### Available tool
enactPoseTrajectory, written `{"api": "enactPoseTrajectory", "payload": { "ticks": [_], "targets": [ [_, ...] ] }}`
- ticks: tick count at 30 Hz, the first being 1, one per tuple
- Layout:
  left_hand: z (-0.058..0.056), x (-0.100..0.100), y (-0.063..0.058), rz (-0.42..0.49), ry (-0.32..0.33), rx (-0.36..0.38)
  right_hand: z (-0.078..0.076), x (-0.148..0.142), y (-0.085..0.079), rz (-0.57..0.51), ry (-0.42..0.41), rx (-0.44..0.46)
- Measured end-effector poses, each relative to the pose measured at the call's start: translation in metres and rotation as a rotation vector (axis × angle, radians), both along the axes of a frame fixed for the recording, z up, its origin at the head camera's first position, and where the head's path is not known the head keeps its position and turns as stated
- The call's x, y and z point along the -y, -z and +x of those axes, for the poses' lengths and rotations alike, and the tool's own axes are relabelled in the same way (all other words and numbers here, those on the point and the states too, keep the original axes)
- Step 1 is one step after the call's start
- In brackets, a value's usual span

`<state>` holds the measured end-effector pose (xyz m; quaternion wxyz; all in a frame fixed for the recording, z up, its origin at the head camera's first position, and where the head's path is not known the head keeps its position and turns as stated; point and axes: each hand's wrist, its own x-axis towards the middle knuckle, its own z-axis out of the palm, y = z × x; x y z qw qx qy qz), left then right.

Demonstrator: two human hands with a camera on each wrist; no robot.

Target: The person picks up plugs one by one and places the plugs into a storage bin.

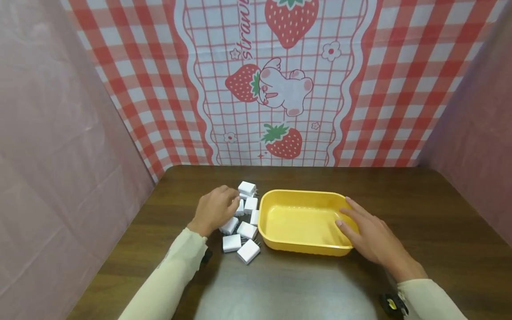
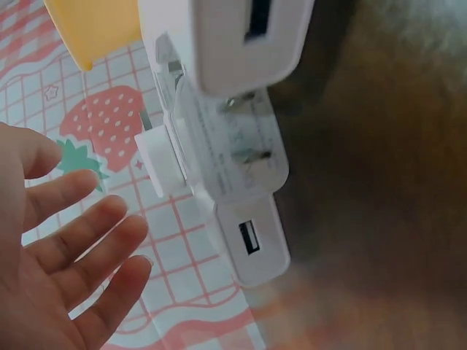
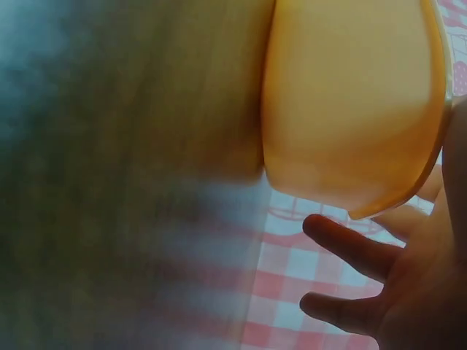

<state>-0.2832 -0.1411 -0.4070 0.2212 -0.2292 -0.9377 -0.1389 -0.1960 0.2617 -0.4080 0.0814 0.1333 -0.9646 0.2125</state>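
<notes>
- Nearest the person on the surface (image 1: 304,289), white plug adapters (image 1: 248,252) form a loose heap stretching toward the far edge, left of centre.
- The left hand (image 1: 215,208) is closer: fingers spread and empty, adapters just to their right.
- The right hand's (image 1: 372,235) fingers stand wide at the right end of the yellow tray (image 1: 296,224), whose long axis follows the far edge; contact, I can't tell.

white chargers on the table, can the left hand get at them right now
Probably yes: the left hand is empty and beside the white chargers, and the yellow tray stands on their other side, leaving the way free.
</notes>
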Motion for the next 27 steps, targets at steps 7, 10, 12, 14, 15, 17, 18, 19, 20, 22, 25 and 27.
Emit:
{"api": "enactPoseTrajectory", "payload": {
  "ticks": [7, 10, 12, 14, 15, 17, 18, 19, 20, 22, 25, 27],
  "targets": [
    [0.009, -0.001, 0.002, -0.010, -0.046, 0.070, 0.011, 0.003, 0.002, -0.049, -0.037, -0.004],
    [0.013, 0.001, 0.004, -0.017, -0.070, 0.084, 0.015, 0.004, 0.003, -0.048, -0.047, -0.008],
    [0.015, 0.004, 0.005, -0.027, -0.085, 0.076, 0.018, 0.004, 0.003, -0.044, -0.049, -0.012],
    [0.017, 0.006, 0.006, -0.039, -0.101, 0.061, 0.020, 0.004, 0.003, -0.044, -0.048, -0.003],
    [0.017, 0.007, 0.007, -0.045, -0.108, 0.053, 0.020, 0.005, 0.003, -0.045, -0.049, 0.007],
    [0.018, 0.009, 0.008, -0.057, -0.119, 0.036, 0.021, 0.005, 0.003, -0.046, -0.050, 0.022],
    [0.019, 0.009, 0.009, -0.058, -0.122, 0.026, 0.021, 0.006, 0.003, -0.046, -0.050, 0.030],
    [0.019, 0.010, 0.010, -0.059, -0.127, 0.018, 0.021, 0.006, 0.003, -0.047, -0.051, 0.037],
    [0.019, 0.011, 0.010, -0.061, -0.136, 0.011, 0.021, 0.006, 0.003, -0.049, -0.050, 0.046],
    [0.020, 0.013, 0.011, -0.060, -0.156, -0.002, 0.021, 0.007, 0.004, -0.049, -0.047, 0.060],
    [0.022, 0.014, 0.012, -0.069, -0.213, 0.004, 0.021, 0.008, 0.004, -0.047, -0.047, 0.094],
    [0.023, 0.014, 0.013, -0.077, -0.258, 0.038, 0.021, 0.008, 0.004, -0.048, -0.052, 0.105]
  ]
}}
